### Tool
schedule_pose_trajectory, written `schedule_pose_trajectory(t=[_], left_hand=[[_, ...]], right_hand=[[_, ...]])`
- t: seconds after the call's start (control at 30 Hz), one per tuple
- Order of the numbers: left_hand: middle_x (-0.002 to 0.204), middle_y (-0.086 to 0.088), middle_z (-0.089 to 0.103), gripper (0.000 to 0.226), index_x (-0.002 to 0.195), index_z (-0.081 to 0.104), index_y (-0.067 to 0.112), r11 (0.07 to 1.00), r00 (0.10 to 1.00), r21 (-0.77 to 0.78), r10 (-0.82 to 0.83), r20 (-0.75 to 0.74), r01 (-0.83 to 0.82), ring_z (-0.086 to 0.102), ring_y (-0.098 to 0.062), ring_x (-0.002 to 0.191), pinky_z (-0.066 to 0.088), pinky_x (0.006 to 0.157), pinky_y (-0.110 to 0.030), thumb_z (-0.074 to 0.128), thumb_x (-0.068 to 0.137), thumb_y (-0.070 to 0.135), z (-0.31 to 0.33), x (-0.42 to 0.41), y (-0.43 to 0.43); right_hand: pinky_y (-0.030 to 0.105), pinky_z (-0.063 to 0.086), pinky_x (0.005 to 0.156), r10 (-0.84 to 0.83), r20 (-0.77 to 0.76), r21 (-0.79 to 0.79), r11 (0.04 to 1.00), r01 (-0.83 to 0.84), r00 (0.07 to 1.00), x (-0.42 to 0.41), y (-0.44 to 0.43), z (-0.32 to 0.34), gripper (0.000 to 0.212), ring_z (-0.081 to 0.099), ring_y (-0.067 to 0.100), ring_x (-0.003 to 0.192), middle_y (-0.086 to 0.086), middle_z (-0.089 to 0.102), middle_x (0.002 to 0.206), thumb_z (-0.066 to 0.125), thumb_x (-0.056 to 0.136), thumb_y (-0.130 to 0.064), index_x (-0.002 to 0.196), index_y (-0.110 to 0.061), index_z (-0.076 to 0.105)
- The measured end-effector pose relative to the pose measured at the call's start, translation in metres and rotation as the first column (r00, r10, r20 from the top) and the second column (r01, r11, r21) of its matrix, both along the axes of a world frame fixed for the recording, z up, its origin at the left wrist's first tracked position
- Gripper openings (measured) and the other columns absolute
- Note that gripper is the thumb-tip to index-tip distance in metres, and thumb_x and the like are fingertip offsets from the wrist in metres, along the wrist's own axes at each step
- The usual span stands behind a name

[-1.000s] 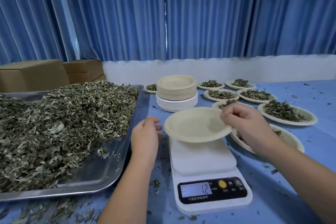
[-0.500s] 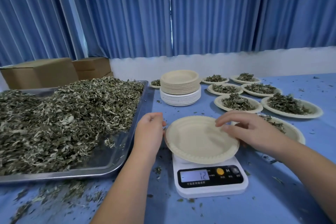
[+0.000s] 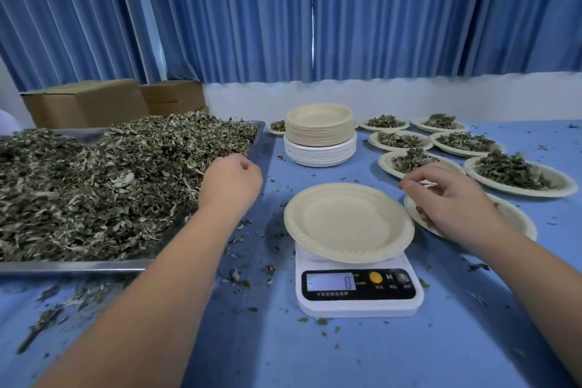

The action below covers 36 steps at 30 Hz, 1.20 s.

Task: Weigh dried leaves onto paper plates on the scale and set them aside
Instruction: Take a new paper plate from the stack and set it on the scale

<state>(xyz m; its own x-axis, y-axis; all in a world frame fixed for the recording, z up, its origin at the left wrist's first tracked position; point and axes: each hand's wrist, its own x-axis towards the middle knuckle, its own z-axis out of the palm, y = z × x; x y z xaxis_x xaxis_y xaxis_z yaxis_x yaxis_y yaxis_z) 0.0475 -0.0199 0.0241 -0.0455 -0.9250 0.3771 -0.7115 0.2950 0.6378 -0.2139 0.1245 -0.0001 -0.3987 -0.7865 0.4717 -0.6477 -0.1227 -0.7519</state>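
Note:
An empty beige paper plate (image 3: 348, 220) sits on the white digital scale (image 3: 359, 293), whose display shows 8. My left hand (image 3: 231, 181) hovers at the right edge of the dried leaf pile (image 3: 110, 183) on the steel tray (image 3: 78, 264). Its fingers are loosely curled and hold nothing that I can see. My right hand (image 3: 447, 198) hangs just right of the empty plate, apart from it. Its fingers are relaxed above a leaf-filled plate (image 3: 516, 217) that it mostly hides.
A stack of unused paper plates (image 3: 319, 135) stands behind the scale. Several leaf-filled plates (image 3: 519, 173) lie at the back right. Cardboard boxes (image 3: 85, 104) stand behind the tray. Loose leaf bits litter the blue tablecloth (image 3: 283, 350).
Both hands have let go of the empty plate, which now rests on the scale. My left hand moved left to the leaf pile, my right hand drew away rightward. The display went from 12 to 8.

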Motion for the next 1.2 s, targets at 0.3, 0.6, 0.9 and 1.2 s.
schedule_pose_trajectory(t=[0.3, 0.6, 0.9, 1.2], left_hand=[[0.14, -0.017, 0.047, 0.047, 0.136, 0.051, 0.018, 0.996, 0.802, 0.087, -0.079, 0.592, 0.034, 0.048, -0.035, 0.123, 0.042, 0.102, -0.042, 0.032, 0.102, 0.043, 0.003, 0.03, -0.094], [0.155, -0.003, 0.033, 0.054, 0.147, 0.039, 0.02, 0.872, 0.792, 0.47, -0.382, 0.477, 0.137, 0.03, -0.023, 0.142, 0.018, 0.116, -0.037, 0.03, 0.102, 0.049, -0.002, 0.041, -0.1], [0.157, -0.007, 0.029, 0.065, 0.151, 0.032, 0.023, 0.919, 0.743, 0.358, -0.357, 0.567, 0.168, 0.029, -0.026, 0.143, 0.02, 0.116, -0.041, 0.02, 0.097, 0.059, -0.008, 0.062, -0.068], [0.155, -0.005, 0.034, 0.088, 0.147, 0.04, 0.025, 0.934, 0.815, 0.323, -0.302, 0.495, 0.15, 0.032, -0.026, 0.142, 0.02, 0.116, -0.043, 0.013, 0.079, 0.074, 0.009, 0.073, -0.02]], right_hand=[[0.025, 0.039, 0.051, 0.011, 0.048, -0.021, 1.0, -0.01, 0.999, -0.002, -0.009, -0.003, 0.025, 0.049, 0.008, 0.05, -0.023, 0.057, 0.062, 0.058, 0.092, -0.019, 0.07, -0.029, 0.065], [0.019, 0.037, 0.051, 0.006, 0.008, 0.006, 1.0, -0.006, 1.0, 0.002, -0.007, -0.001, 0.021, 0.048, 0.004, 0.048, -0.027, 0.057, 0.054, 0.058, 0.091, -0.015, 0.074, -0.022, 0.067], [0.015, 0.017, 0.039, 0.312, 0.522, 0.465, 0.676, -0.572, 0.794, -0.02, 0.033, 0.035, 0.025, 0.029, 0.013, 0.034, 0.007, 0.033, 0.048, 0.059, 0.075, -0.01, 0.053, -0.008, 0.047], [0.014, 0.017, 0.033, 0.316, 0.347, 0.85, 0.292, -0.439, 0.883, 0.009, 0.037, 0.03, 0.036, 0.035, 0.011, 0.032, 0.001, 0.038, 0.044, 0.061, 0.091, -0.035, 0.069, -0.006, 0.066]])
